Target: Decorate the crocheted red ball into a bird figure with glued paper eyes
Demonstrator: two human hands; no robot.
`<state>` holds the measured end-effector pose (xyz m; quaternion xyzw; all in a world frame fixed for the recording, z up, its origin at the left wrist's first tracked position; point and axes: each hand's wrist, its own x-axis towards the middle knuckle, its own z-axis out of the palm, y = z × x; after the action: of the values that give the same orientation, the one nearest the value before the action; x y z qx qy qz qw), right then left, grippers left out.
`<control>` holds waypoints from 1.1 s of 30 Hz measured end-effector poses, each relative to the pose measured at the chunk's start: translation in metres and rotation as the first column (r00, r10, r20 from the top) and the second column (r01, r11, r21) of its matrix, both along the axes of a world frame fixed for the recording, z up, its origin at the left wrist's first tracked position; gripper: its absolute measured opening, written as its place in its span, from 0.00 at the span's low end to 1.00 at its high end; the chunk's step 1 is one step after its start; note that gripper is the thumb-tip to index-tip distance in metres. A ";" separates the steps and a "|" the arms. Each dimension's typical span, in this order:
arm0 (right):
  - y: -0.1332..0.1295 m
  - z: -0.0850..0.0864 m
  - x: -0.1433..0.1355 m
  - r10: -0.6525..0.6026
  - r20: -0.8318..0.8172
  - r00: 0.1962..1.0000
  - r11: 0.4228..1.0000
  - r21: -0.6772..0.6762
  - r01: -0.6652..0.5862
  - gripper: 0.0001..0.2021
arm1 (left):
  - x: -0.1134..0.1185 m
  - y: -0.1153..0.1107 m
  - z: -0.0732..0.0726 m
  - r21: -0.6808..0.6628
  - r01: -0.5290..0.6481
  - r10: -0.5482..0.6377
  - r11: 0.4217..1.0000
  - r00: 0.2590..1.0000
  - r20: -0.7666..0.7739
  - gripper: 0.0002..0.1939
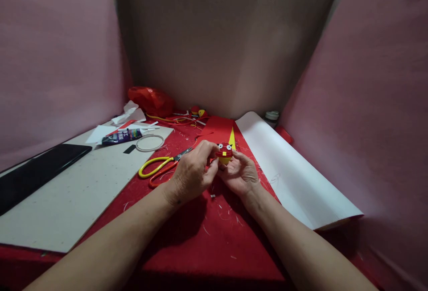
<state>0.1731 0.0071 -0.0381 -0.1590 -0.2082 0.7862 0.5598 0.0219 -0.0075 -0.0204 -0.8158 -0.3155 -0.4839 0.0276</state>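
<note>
Between my two hands is a small red and yellow bird figure (224,153) with white round eyes and a yellow square at its beak. My left hand (195,166) pinches its left side with thumb and fingers. Under and behind its right side, my right hand (241,173) closes on it with the palm turned up. Scissors (160,168) with one yellow and one red handle lie just left of my left hand, their blade tips partly hidden by it. Red sheet material (217,126) and a yellow strip (232,138) lie behind the figure.
On the left, a pale board (100,188) carries a black flat object (43,170), a glue tube (122,137) and a ring-shaped roll (150,143). A red plastic bag (150,99) sits at the back. White curled sheet (287,170) covers the right; a lidded jar (271,118) stands behind it.
</note>
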 end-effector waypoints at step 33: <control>-0.001 0.001 0.000 -0.112 0.144 0.983 0.989 0.108 0.097 0.11 | 0.000 0.015 -0.004 -0.495 -0.061 0.186 0.867 0.960 0.207 0.06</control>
<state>0.1732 0.0064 -0.0368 -0.1999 -0.2801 0.7301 0.5904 0.0218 0.0071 -0.0241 -0.7075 -0.4795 -0.4848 -0.1858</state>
